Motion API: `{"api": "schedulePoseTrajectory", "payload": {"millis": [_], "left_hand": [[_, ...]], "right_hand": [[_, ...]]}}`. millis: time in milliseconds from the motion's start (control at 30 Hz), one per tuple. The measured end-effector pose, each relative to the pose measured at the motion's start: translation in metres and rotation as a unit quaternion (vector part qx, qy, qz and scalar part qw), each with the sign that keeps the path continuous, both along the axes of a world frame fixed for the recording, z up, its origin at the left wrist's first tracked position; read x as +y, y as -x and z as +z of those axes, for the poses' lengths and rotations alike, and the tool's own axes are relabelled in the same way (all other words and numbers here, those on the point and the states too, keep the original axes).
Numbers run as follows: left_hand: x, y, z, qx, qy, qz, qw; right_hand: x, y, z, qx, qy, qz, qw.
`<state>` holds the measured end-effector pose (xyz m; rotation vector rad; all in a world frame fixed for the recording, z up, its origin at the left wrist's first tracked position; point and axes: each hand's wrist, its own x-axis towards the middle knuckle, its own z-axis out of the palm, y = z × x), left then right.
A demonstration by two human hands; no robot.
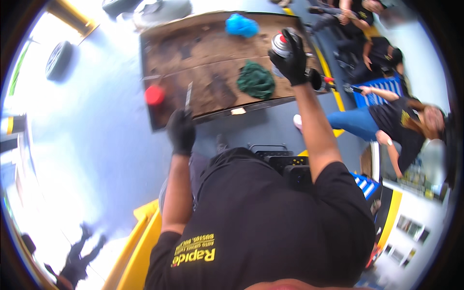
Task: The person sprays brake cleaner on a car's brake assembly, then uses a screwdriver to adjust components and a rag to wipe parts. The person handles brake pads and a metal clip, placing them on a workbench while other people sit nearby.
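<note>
My left hand [181, 133], in a black glove, is closed around a thin metal tool [189, 95] that points away from me over the near edge of a brown-topped workbench [208, 50]. Its exact kind is too small to make out. My right hand [293, 62], also gloved in black, grips a spray can [279, 47] with a red nozzle above the bench's right side. A crumpled dark green cloth [256, 80] lies to the left of that hand. Farther back sits a crumpled blue bundle [241, 25]. Beyond my left hand, a round red object [154, 95] rests at the bench's left end.
At the right, a standing person [401, 118] holds out a dark-handled item, with seated people [377, 53] behind. Blue slatted crates [379, 93] stand there. Yellow rails [145, 241] rise at lower left. A tyre [59, 60] is at far left.
</note>
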<state>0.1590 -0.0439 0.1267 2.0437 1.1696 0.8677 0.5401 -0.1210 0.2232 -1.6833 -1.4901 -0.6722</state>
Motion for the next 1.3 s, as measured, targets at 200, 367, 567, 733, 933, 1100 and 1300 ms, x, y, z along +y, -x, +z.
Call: {"api": "schedulePoseTrajectory", "payload": {"millis": [200,367,567,733,933,1100,1300], "left_hand": [[0.013,-0.016,0.022,-0.008,-0.086,-0.015,0.996],[0.019,-0.027,0.034,-0.001,-0.102,-0.047,0.994],[0.020,-0.030,0.037,0.004,-0.119,-0.049,0.992],[0.023,-0.029,0.035,0.030,-0.125,-0.054,0.990],[0.024,-0.025,0.038,0.062,-0.147,-0.055,0.986],[0.029,0.005,0.021,0.124,-0.152,0.008,0.981],[0.039,0.046,0.018,0.191,-0.159,0.029,0.968]], "right_hand": [[-0.011,0.133,0.040,-0.057,0.182,0.182,0.965],[-0.002,0.156,0.016,0.040,0.277,0.233,0.931],[0.008,0.154,0.008,0.059,0.298,0.215,0.928],[0.012,0.152,0.006,0.071,0.325,0.177,0.926],[0.014,0.147,0.000,0.078,0.336,0.138,0.928],[0.008,0.112,0.005,0.099,0.254,0.061,0.960],[-0.006,0.056,-0.001,0.257,0.095,0.037,0.961]]}}
